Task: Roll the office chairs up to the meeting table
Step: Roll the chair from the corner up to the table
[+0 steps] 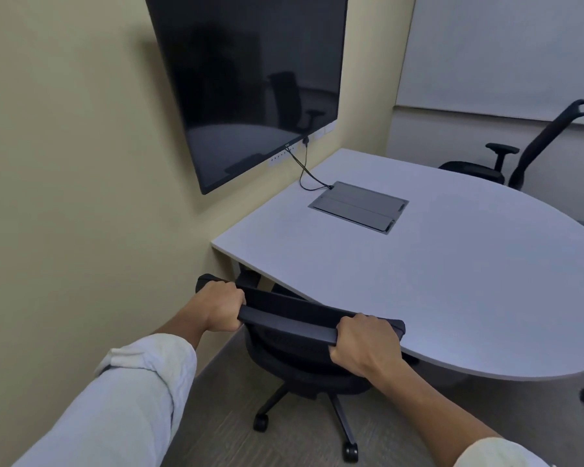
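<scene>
Both grips were wrapped tight around the top rail of the near office chair: the left hand at its left end, the right hand near its right end. The step would go best with an even, straight push from both hands, so the castors track and the seat slides under the desk without swinging toward the wall. The chair stood directly ahead of the hands, its seat partly beneath the desk edge; a second office chair stood at the far side.
</scene>
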`<act>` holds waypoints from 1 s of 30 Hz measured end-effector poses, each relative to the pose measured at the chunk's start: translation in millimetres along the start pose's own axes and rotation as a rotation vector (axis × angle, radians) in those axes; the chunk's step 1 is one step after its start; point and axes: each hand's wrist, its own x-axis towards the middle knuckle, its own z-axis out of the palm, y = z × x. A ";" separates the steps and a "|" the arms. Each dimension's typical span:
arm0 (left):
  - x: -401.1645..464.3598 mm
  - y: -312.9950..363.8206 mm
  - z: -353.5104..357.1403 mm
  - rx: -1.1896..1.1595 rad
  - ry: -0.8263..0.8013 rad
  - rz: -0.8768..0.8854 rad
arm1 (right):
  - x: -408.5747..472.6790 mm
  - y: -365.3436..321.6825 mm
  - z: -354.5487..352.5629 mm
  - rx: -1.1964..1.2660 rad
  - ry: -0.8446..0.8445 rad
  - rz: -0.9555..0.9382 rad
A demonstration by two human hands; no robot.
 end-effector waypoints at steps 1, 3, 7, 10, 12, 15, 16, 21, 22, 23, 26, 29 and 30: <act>10.6 -7.9 -1.7 0.007 0.004 0.020 | 8.5 -3.8 0.5 0.004 0.005 0.023; 34.2 -27.0 -4.0 0.018 0.010 0.061 | 26.7 -12.7 0.5 0.015 0.008 0.073; 78.3 -67.5 -3.9 0.033 0.029 0.123 | 63.9 -31.2 -0.7 0.035 0.014 0.138; 102.9 -96.6 -0.1 0.063 0.046 0.158 | 87.3 -49.0 0.5 0.037 0.022 0.159; 117.8 -112.3 -1.2 0.081 0.039 0.188 | 101.6 -58.1 2.2 0.040 0.029 0.184; 137.1 -131.4 -4.5 0.083 0.043 0.217 | 121.9 -69.3 1.7 0.045 0.029 0.207; 141.8 -137.4 -4.3 0.076 0.039 0.223 | 128.1 -72.6 2.2 0.044 0.033 0.214; 152.5 -157.7 2.1 0.059 0.060 0.252 | 144.8 -84.1 6.1 0.016 0.037 0.231; 152.4 -159.2 3.2 0.052 0.070 0.254 | 145.5 -84.2 6.2 0.013 0.036 0.234; 152.7 -160.4 4.1 0.047 0.082 0.254 | 145.9 -84.4 5.4 0.012 0.033 0.234; 151.7 -161.6 6.9 0.012 0.111 0.257 | 144.2 -86.1 3.0 0.010 0.032 0.232; 146.9 -159.1 8.6 -0.047 0.123 0.232 | 142.4 -88.3 1.6 0.003 0.053 0.239; 144.5 -157.3 7.2 -0.087 0.119 0.218 | 142.0 -88.5 0.9 0.000 0.063 0.238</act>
